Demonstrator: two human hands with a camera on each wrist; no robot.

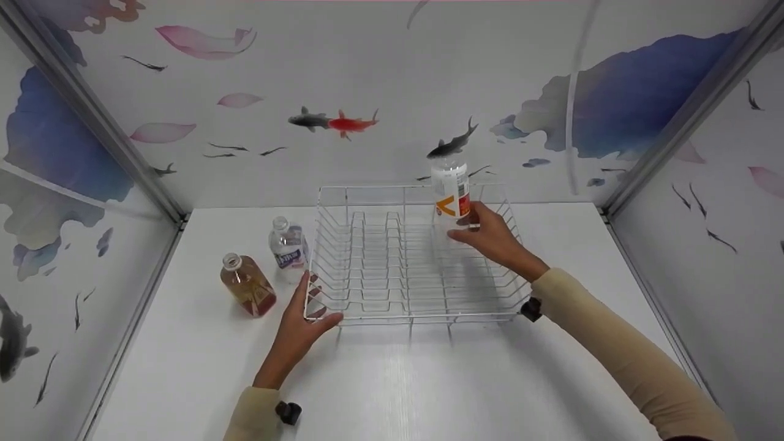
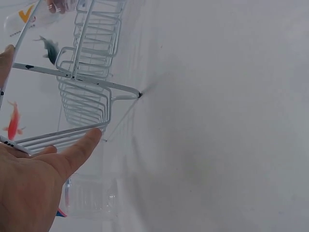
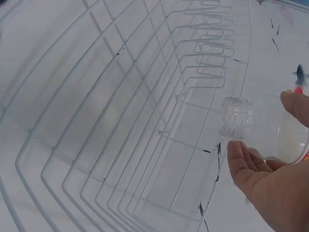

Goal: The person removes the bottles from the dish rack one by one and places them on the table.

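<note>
A white wire dish rack (image 1: 429, 318) stands on the table. My left hand (image 1: 297, 334) holds its near left corner, thumb over the front rim and fingers along the left side. Above the rack's right part, my right hand (image 1: 490, 239) grips a clear plastic bottle (image 1: 452, 187) with a white, orange and red label. The bottle is upside down; its threaded, uncapped neck (image 3: 236, 117) shows in the right wrist view, with fingers around the shoulder. Left of the rack stand a clear bottle (image 1: 288, 246) with a purple label and a bottle of amber liquid (image 1: 248, 285).
The white table (image 1: 392, 392) is bounded by a back wall (image 1: 380, 73) with painted fish and petals, and by side walls on the left and right. Rows of upright wire prongs (image 1: 358, 263) fill the left part of the rack.
</note>
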